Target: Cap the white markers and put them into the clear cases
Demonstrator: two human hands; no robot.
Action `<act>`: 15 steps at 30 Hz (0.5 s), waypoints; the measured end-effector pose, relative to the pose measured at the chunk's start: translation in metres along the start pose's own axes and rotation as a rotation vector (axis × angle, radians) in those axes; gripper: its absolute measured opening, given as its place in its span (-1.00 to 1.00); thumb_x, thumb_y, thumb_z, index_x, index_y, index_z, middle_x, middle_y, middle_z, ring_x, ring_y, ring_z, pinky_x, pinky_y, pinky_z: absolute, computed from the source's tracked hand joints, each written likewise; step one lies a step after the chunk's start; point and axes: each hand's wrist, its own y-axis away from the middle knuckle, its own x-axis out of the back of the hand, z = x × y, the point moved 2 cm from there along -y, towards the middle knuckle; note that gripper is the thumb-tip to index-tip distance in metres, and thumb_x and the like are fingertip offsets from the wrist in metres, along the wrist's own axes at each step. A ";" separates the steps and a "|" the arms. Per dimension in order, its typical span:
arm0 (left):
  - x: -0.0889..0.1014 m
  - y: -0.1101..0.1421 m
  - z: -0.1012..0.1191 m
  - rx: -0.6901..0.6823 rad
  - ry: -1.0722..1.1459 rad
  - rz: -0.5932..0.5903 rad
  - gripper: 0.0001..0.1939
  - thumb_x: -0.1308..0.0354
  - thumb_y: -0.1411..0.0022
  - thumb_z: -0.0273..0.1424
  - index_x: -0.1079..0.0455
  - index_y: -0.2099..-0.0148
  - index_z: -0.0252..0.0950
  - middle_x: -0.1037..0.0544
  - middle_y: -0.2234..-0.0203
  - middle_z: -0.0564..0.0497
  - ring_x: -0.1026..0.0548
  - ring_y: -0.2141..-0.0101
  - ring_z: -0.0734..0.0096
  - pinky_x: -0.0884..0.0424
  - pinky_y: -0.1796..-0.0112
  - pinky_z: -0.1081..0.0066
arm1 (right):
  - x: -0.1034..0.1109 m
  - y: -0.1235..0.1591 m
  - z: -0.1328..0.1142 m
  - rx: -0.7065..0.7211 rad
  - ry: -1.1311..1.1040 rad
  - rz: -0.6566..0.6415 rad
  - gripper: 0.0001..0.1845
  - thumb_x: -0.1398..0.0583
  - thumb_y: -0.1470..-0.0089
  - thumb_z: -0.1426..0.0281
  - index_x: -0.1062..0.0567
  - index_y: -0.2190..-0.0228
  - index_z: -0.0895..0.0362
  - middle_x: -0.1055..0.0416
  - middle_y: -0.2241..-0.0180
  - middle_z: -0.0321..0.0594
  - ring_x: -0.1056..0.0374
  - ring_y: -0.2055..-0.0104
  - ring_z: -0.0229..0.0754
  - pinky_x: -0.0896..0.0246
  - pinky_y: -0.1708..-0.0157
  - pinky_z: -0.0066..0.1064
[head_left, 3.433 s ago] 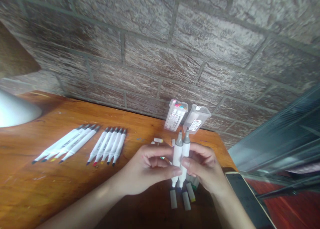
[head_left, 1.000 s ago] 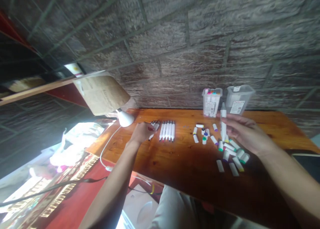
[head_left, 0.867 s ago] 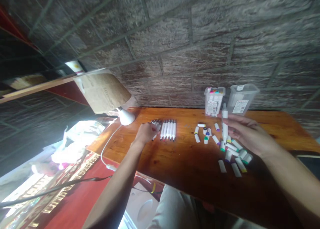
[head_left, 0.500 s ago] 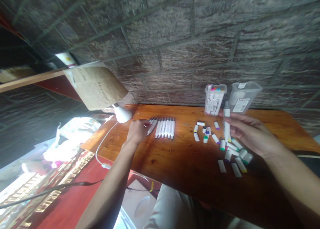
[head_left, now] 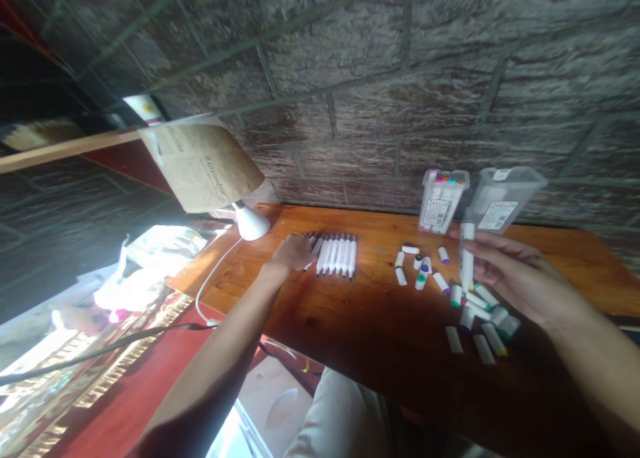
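Observation:
My left hand (head_left: 294,253) rests on the wooden table (head_left: 350,325), fingers curled over the left end of a row of white markers (head_left: 338,254); whether it grips one is hidden. My right hand (head_left: 515,278) holds one white marker (head_left: 467,258) upright above a scatter of loose marker caps (head_left: 470,305). Behind it, against the brick wall, stand two clear plastic marker boxes (head_left: 443,198), the left one with colour-topped markers inside.
A white desk lamp (head_left: 250,221) with a paper-covered shade (head_left: 203,165) stands at the table's left end, its cord hanging over the edge. A dark phone lies at the far right edge. My lap shows below the table's front edge.
One marker left the pair I held; my left hand went to the marker row and has shifted among the markers there. The right hand keeps one marker upright. The camera view drifted slightly.

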 end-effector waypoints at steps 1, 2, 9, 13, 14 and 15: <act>0.003 0.002 0.000 0.004 0.002 -0.004 -0.84 -0.18 -0.03 -0.41 -0.53 0.53 -0.33 -0.56 0.62 -0.07 -0.55 0.42 0.23 -0.33 0.38 0.42 | 0.000 0.000 -0.001 -0.001 0.000 -0.007 -0.67 -0.47 0.14 0.30 -0.68 0.24 0.04 -0.34 0.53 -0.32 -0.06 0.53 -0.43 0.00 0.63 -0.66; 0.006 0.004 0.000 0.002 0.024 -0.007 -0.81 -0.17 -0.05 -0.40 -0.53 0.53 -0.33 -0.55 0.64 -0.06 -0.54 0.44 0.25 -0.33 0.39 0.43 | 0.000 0.001 -0.001 -0.005 0.001 -0.012 -0.66 -0.46 0.12 0.31 -0.67 0.22 0.04 -0.35 0.52 -0.31 -0.07 0.53 -0.43 -0.01 0.63 -0.66; 0.015 0.030 0.027 -0.153 1.219 -0.166 -0.71 -0.38 -0.04 -0.32 -0.58 0.18 -0.37 -0.62 0.39 -0.02 -0.53 0.42 0.46 -0.45 0.30 0.51 | -0.005 0.003 0.002 -0.023 0.030 -0.056 -0.68 -0.45 0.11 0.32 -0.66 0.23 0.08 -0.45 0.45 -0.27 -0.11 0.56 -0.43 0.00 0.63 -0.59; 0.007 0.035 0.079 -0.186 1.747 -0.451 -0.71 -0.38 -0.05 -0.44 -0.56 0.15 -0.43 -0.63 0.39 -0.10 -0.54 0.44 0.46 -0.48 0.36 0.51 | -0.012 0.006 0.005 0.025 0.051 -0.076 -0.74 -0.44 0.13 0.32 -0.63 0.33 0.13 -0.48 0.45 -0.28 0.00 0.64 -0.50 0.15 0.69 -0.61; 0.005 0.035 0.093 -0.191 1.808 -0.547 -0.77 -0.35 -0.08 -0.46 -0.57 0.18 -0.45 -0.63 0.42 -0.10 -0.53 0.47 0.48 -0.46 0.40 0.53 | -0.013 0.007 0.005 0.034 0.067 -0.063 -0.75 -0.43 0.12 0.31 -0.63 0.34 0.14 -0.46 0.48 -0.30 0.03 0.65 -0.50 0.18 0.71 -0.61; 0.002 0.035 0.107 -0.194 1.842 -0.639 -0.83 -0.32 -0.12 -0.48 -0.57 0.21 -0.46 -0.62 0.44 -0.10 -0.51 0.49 0.50 -0.45 0.42 0.55 | -0.015 0.008 0.004 0.042 0.085 -0.050 -0.75 -0.43 0.11 0.30 -0.62 0.34 0.14 -0.45 0.49 -0.31 0.03 0.66 -0.50 0.19 0.71 -0.61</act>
